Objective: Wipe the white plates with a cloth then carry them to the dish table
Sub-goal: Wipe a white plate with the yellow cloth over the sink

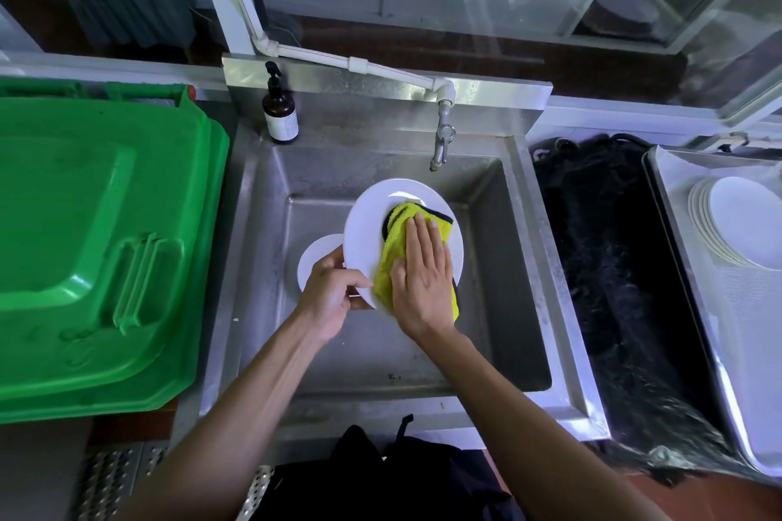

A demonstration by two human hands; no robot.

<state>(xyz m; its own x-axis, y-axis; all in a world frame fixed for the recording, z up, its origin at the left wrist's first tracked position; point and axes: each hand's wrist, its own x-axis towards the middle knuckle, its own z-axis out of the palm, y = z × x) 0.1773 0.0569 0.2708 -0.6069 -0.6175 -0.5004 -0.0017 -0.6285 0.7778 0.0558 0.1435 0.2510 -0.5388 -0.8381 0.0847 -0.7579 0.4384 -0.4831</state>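
Over the steel sink (486, 190) I hold a white plate (368, 220) tilted toward me. My left hand (330, 296) grips its lower left rim. My right hand (421, 279) lies flat on a yellow cloth (395, 250) with a black edge, pressing it onto the plate's face. A second white plate (317, 258) lies in the sink, partly hidden behind the held one. A stack of several white plates (736, 224) rests on the metal table (677, 199) at the right.
A green bin lid (97, 233) fills the left side. A brown pump bottle (280, 114) stands on the sink's back left corner. The tap (442, 140) hangs over the basin. A black bin bag (613, 266) sits between sink and table.
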